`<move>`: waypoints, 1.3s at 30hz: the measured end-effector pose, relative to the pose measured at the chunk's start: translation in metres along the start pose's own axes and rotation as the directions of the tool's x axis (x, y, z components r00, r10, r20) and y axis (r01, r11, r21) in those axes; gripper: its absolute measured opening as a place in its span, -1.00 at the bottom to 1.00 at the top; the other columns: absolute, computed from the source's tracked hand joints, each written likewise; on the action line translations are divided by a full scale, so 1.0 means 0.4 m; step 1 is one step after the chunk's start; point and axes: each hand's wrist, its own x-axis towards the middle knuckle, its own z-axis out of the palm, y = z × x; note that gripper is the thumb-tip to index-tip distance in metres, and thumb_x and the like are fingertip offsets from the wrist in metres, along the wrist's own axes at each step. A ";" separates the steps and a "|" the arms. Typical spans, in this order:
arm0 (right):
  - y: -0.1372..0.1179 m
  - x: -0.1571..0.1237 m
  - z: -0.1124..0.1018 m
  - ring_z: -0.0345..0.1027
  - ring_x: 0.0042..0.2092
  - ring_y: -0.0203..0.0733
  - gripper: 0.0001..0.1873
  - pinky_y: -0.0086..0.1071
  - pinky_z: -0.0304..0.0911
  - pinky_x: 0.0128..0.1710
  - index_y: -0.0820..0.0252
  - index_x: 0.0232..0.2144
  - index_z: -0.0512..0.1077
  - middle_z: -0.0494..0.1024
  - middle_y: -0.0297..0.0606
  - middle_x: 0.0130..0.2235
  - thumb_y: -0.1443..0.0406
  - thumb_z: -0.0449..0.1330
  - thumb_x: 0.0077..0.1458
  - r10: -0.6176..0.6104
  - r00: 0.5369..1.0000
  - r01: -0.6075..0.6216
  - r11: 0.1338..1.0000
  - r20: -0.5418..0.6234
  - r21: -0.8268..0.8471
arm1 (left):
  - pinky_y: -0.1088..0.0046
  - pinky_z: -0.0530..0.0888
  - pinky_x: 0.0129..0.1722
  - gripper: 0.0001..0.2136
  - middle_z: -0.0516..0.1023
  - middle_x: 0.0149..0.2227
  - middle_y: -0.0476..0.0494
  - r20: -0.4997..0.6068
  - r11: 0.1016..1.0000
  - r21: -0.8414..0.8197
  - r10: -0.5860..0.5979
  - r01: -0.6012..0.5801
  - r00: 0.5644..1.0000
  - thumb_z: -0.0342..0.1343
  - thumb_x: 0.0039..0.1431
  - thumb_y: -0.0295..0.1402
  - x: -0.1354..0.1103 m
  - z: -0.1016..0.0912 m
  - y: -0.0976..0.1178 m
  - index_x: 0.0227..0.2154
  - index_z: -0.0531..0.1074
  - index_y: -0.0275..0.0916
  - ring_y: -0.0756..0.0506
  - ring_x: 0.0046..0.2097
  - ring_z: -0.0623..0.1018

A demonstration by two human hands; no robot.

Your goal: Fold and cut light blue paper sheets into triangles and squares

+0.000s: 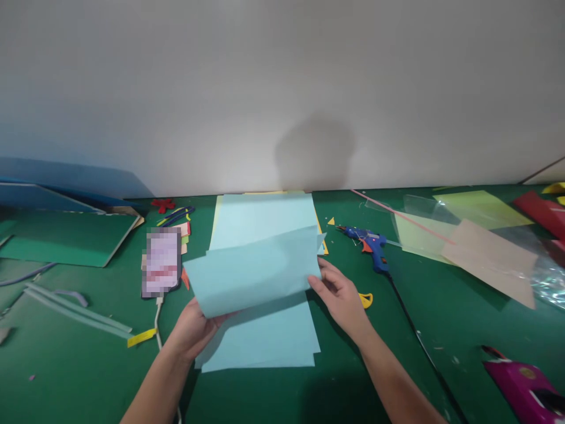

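Observation:
Between my two hands a light blue sheet of paper (260, 274) is held up, curved over along its near edge. My left hand (198, 330) supports it from below at the lower left corner, its fingers partly hidden under the sheet. At the right edge my right hand (333, 288) pinches the paper between thumb and fingers. Beneath lie more light blue sheets (265, 344) on the green table, their far part resting over yellow paper (324, 241) that peeks out at the edges.
A blue glue gun (373, 244) with a black cord lies to the right, near a yellow-handled tool (366, 300). A phone (161, 262) on a white cable sits left. Coloured papers (489, 259) are at far right, a magenta object (523, 386) at lower right, a green board (66, 235) far left.

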 end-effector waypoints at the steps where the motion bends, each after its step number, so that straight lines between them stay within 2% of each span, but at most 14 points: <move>1: -0.001 0.001 0.001 0.35 -0.01 0.01 -0.58 -0.26 0.27 -0.13 0.14 -0.64 0.26 0.51 -0.09 -0.23 0.00 0.13 0.06 0.006 1.000 -0.006 1.000 -0.012 0.002 | 0.25 0.56 -0.31 -0.62 0.63 -0.43 -0.08 -0.014 1.000 -0.014 -0.002 0.001 1.000 0.18 -0.21 -0.58 -0.004 0.006 0.004 -0.22 0.53 -0.26 -0.19 -0.35 0.59; 4: -0.009 0.002 0.000 0.37 -0.18 -0.08 -0.59 -0.34 0.26 -0.27 0.15 -0.64 0.25 0.47 -0.14 -0.31 0.01 0.12 0.05 0.006 0.999 -0.005 1.000 -0.038 0.031 | 0.27 0.55 -0.30 -0.79 0.60 -0.53 -0.11 -0.060 0.998 -0.052 -0.040 0.037 0.997 0.14 -0.21 -0.56 -0.014 0.016 0.017 -0.42 0.56 -0.32 -0.23 -0.33 0.60; 6: -0.015 0.002 -0.003 0.33 -0.30 -0.17 -0.62 -0.38 0.24 -0.35 0.16 -0.60 0.27 0.45 -0.19 -0.34 0.03 0.11 0.06 -0.001 1.000 0.002 0.998 -0.020 0.070 | 0.25 0.54 -0.23 -0.86 0.62 -0.50 -0.17 -0.037 0.991 -0.084 -0.104 0.101 0.994 0.13 -0.11 -0.45 -0.018 0.019 0.026 -0.46 0.56 -0.32 -0.29 -0.25 0.60; 8: -0.019 0.001 -0.008 0.25 -0.41 -0.25 -0.67 -0.43 0.21 -0.44 0.16 -0.56 0.29 0.40 -0.28 -0.42 0.06 0.12 0.06 0.005 1.000 -0.006 0.994 0.006 0.109 | 0.23 0.51 -0.14 -0.75 0.64 -0.39 -0.21 0.033 0.984 -0.107 -0.141 0.144 0.989 0.07 0.05 -0.26 -0.019 0.016 0.033 -0.35 0.57 -0.31 -0.30 -0.13 0.58; 10: -0.021 -0.001 -0.013 0.21 -0.47 -0.29 -0.74 -0.45 0.19 -0.48 0.15 -0.50 0.31 0.35 -0.36 -0.48 0.09 0.15 0.04 0.020 0.999 -0.024 0.989 0.029 0.144 | 0.25 0.50 -0.11 -0.59 0.64 -0.32 -0.23 0.077 0.986 -0.103 -0.124 0.132 0.989 -0.02 0.15 -0.07 -0.015 0.008 0.037 -0.24 0.54 -0.29 -0.28 -0.10 0.57; 13: -0.021 -0.002 -0.018 0.32 -0.39 -0.26 -0.79 -0.43 0.28 -0.37 0.14 -0.35 0.36 0.43 -0.34 -0.40 0.15 0.21 0.00 0.045 0.996 -0.061 0.975 0.079 0.215 | 0.26 0.52 -0.20 -0.53 0.62 -0.35 -0.25 0.024 0.994 -0.038 -0.098 0.098 0.995 0.02 0.10 0.00 -0.009 -0.011 0.039 -0.18 0.50 -0.33 -0.27 -0.17 0.59; 16: -0.021 -0.003 -0.022 0.41 -0.23 -0.19 -0.71 -0.37 0.33 -0.22 0.13 -0.23 0.36 0.51 -0.26 -0.27 0.17 0.23 -0.02 0.077 0.988 -0.113 0.949 0.132 0.294 | 0.34 0.51 -0.38 -0.51 0.60 -0.40 -0.22 -0.081 0.971 0.238 0.012 0.008 0.997 0.27 -0.15 -0.13 -0.012 -0.028 0.051 -0.17 0.49 -0.35 -0.23 -0.32 0.59; 18: -0.023 -0.005 -0.024 0.43 -0.18 -0.17 -0.64 -0.34 0.33 -0.18 0.12 -0.15 0.35 0.53 -0.24 -0.23 0.17 0.24 -0.02 0.101 0.982 -0.151 0.927 0.160 0.342 | 0.42 0.46 -0.46 -0.42 0.61 -0.36 -0.20 0.040 0.935 0.344 0.077 -0.086 0.996 0.36 -0.30 -0.16 -0.019 -0.036 0.067 -0.14 0.49 -0.33 -0.18 -0.39 0.57; 21: -0.027 -0.008 -0.029 0.45 -0.22 -0.17 -0.54 -0.31 0.34 -0.21 0.11 -0.04 0.31 0.56 -0.24 -0.23 0.16 0.25 0.00 0.133 0.973 -0.198 0.901 0.189 0.385 | 0.48 0.42 -0.49 -0.38 0.60 -0.39 -0.18 0.122 0.927 0.354 0.082 -0.121 0.989 0.39 -0.37 -0.12 -0.028 -0.041 0.093 -0.15 0.52 -0.29 -0.11 -0.44 0.53; 24: -0.031 -0.011 -0.031 0.44 -0.28 -0.20 -0.49 -0.31 0.33 -0.24 0.09 0.01 0.30 0.57 -0.27 -0.26 0.16 0.26 -0.01 0.154 0.969 -0.219 0.898 0.194 0.382 | 0.51 0.41 -0.49 -0.43 0.60 -0.40 -0.16 0.153 0.919 0.379 0.055 -0.110 0.987 0.39 -0.37 -0.12 -0.029 -0.040 0.103 -0.20 0.55 -0.25 -0.08 -0.45 0.52; 29: -0.032 -0.007 -0.025 0.41 -0.31 -0.22 -0.42 -0.37 0.31 -0.30 0.05 0.02 0.30 0.54 -0.32 -0.27 0.16 0.33 -0.07 0.222 0.962 -0.271 0.857 0.160 0.437 | 0.53 0.36 -0.55 -0.59 0.54 -0.54 -0.03 0.175 0.830 0.555 -0.040 -0.065 0.984 0.40 -0.42 -0.10 -0.030 -0.017 0.080 -0.45 0.56 -0.25 -0.01 -0.54 0.43; 32: -0.034 -0.011 -0.010 0.43 -0.25 -0.20 -0.27 -0.36 0.33 -0.27 0.01 0.11 0.21 0.54 -0.30 -0.20 0.10 0.35 -0.10 0.292 0.951 -0.297 0.766 0.102 0.570 | 0.51 0.40 -0.50 -0.59 0.53 -0.53 -0.03 0.210 0.807 0.588 -0.083 -0.058 0.974 0.38 -0.40 -0.06 -0.031 -0.001 0.060 -0.50 0.52 -0.27 -0.02 -0.51 0.44; 35: -0.044 -0.035 0.020 0.43 -0.12 -0.15 -0.16 -0.29 0.35 -0.14 -0.01 0.20 0.05 0.51 -0.23 -0.06 0.00 0.31 -0.06 0.351 0.929 -0.329 0.646 0.115 0.689 | 0.52 0.40 -0.48 -0.56 0.52 -0.52 0.00 0.153 0.847 0.525 0.003 -0.084 0.988 0.40 -0.45 -0.09 -0.026 0.009 0.043 -0.47 0.51 -0.26 -0.01 -0.49 0.44; 39: -0.069 -0.089 0.076 0.35 0.05 -0.05 0.01 -0.17 0.31 0.00 -0.01 0.26 -0.10 0.44 -0.17 0.07 0.05 0.36 -0.12 0.385 0.912 -0.360 0.582 0.143 0.729 | 0.49 0.42 -0.40 -0.54 0.51 -0.51 -0.01 0.071 0.870 0.471 0.129 -0.148 0.989 0.42 -0.52 -0.15 -0.016 0.019 0.016 -0.46 0.49 -0.25 -0.03 -0.43 0.45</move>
